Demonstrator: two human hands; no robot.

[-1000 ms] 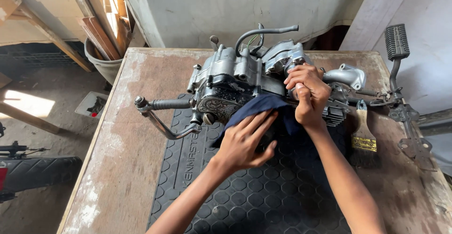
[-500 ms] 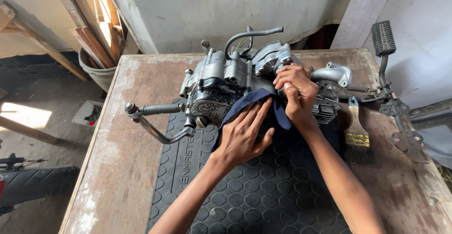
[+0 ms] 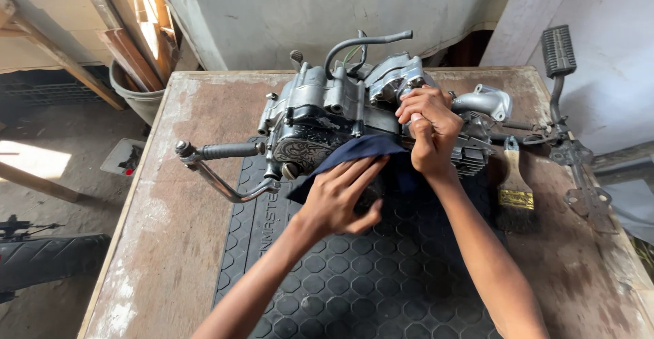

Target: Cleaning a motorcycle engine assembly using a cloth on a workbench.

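Your left hand (image 3: pixel 338 196) lies flat and open, fingers spread, pressing a dark blue cloth (image 3: pixel 354 155) against the near side of a grey motorcycle engine (image 3: pixel 320 117) that sits at the far end of a black rubber mat (image 3: pixel 381 278) on a worn wooden table (image 3: pixel 184 196). Your right hand (image 3: pixel 428 129) is curled at the engine's upper right, fingers bunched together; whether it grips the cloth's far edge or an engine part cannot be told, since the knuckles cover the spot. The cloth runs under both hands, and its lower part is lost in the shadow between your wrists. The engine's lower casing is hidden behind the cloth and your left hand. A kick-start lever (image 3: pixel 218 168) juts from the engine toward the table's left side. A paintbrush (image 3: pixel 514 189) with a wooden handle lies just right of the mat, its dark bristles hard to separate from the table's stains. A foot pedal assembly (image 3: pixel 569 128) rests near the table's right edge. A grey bucket (image 3: pixel 139 97) beyond the far left corner is partly hidden by leaning planks.
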